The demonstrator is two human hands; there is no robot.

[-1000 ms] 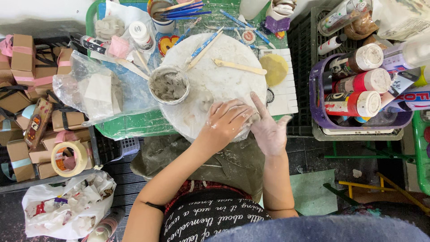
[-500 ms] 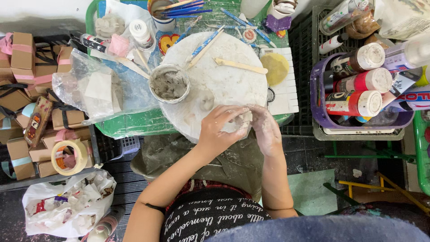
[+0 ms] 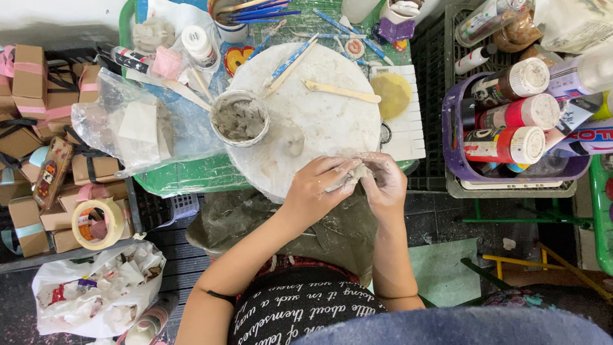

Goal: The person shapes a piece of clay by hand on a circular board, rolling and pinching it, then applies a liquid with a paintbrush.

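Bright, even, soft overhead light, faint shadows; sharp around the round board, with wide-angle bending and blur toward the frame's bottom edge.

Two hands work beside one round board, one clay cup, one tape roll and one wooden stick.

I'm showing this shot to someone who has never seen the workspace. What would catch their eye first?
Most likely the two clay-smeared hands, left hand and right hand, pressed together around a small lump of clay at the near edge of the round white board. Next, the cup of grey slip on the board's left, and the red-and-white paint bottles in the purple basket at right.
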